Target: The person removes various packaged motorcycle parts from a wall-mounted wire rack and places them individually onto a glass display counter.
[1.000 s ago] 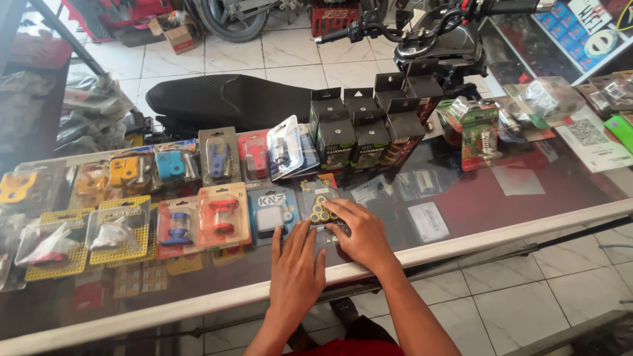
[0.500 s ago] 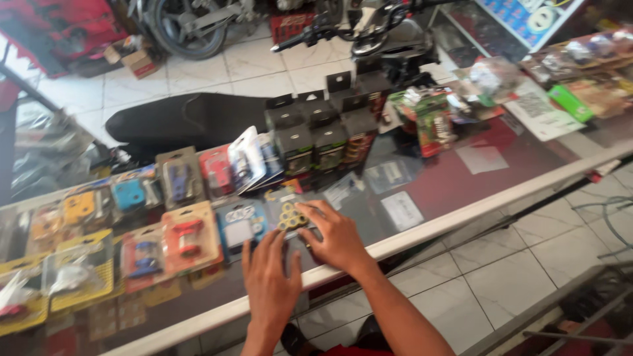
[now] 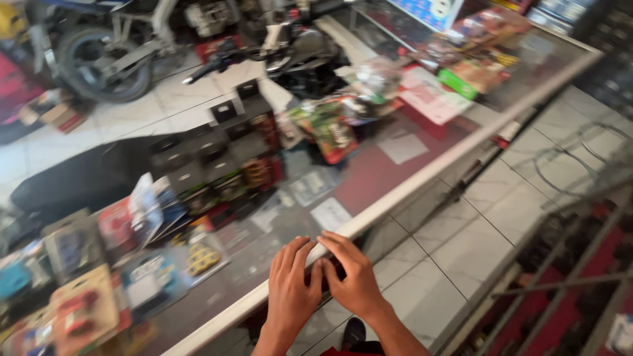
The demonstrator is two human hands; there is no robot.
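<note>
Seen from above in a blurred, tilted view, 2 bare hands are lying flat and open, gripping nothing, side by side at the white front edge of a glass counter [image 3: 422, 178]: the left hand [image 3: 293, 287] and the right hand [image 3: 353, 277] are touching each other. A packet of yellow rollers [image 3: 201, 257] is lying on the glass, apart from the hands to their left, among other blister packs. Black boxes [image 3: 217, 151] are standing further back, with a motorcycle [image 3: 105, 53] on the tiled floor beyond.
</note>
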